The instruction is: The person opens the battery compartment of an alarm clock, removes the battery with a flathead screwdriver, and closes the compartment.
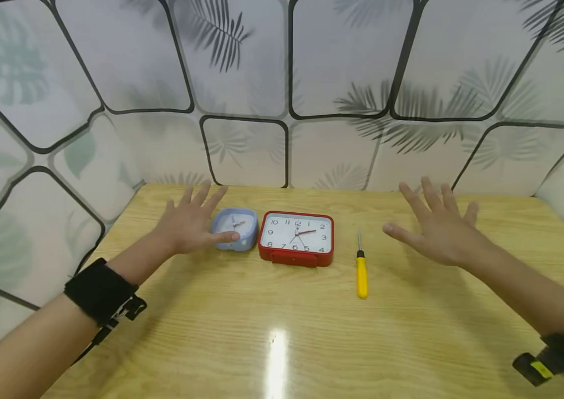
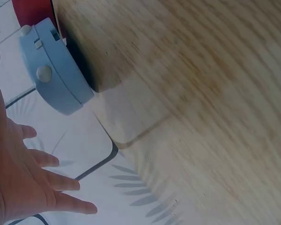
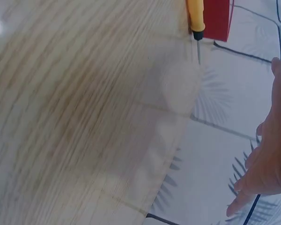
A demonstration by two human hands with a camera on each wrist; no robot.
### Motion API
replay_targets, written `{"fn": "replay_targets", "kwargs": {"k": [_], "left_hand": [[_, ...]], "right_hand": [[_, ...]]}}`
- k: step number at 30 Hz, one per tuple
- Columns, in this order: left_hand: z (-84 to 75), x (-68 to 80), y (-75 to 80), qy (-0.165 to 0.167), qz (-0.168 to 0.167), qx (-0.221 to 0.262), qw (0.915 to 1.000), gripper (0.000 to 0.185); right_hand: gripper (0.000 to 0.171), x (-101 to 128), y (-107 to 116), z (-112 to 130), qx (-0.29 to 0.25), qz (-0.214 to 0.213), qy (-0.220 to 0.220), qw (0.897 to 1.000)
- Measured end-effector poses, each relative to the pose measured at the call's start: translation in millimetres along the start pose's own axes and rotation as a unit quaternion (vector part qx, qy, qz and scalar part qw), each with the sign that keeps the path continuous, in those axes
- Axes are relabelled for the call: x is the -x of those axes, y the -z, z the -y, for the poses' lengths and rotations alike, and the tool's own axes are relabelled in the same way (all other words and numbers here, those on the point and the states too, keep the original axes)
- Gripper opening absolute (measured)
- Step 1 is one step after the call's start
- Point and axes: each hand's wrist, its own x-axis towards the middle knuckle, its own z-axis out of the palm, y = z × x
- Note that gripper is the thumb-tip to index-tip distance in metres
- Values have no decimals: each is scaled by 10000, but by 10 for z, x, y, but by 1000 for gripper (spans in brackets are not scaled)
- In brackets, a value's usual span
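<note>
Both my hands spread flat, left hand (image 1: 189, 221) thumb brushing the small blue clock (image 1: 234, 229) toward the table's far edge, right hand (image 1: 438, 224) hovering beyond the screwdriver (image 1: 361, 269), red clock (image 1: 296, 238) between — I'd say grip the blue one squarely.

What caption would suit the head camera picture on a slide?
Two open hands, left hand and right hand, hover over a wooden table holding a blue clock, red clock and yellow screwdriver.
</note>
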Motion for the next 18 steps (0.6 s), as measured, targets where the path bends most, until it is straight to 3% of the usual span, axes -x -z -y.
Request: {"fn": "replay_targets", "kwargs": {"k": [9,18], "left_hand": [[-63,-44,-31,-868,-23,86,9962,119],[-117,-83,-29,-1113,-38,83,9937,119]], "right_hand": [[96,98,-36,211,196,-208,262,9992],[94,150,-59,258,370,-272,488,9978]]}}
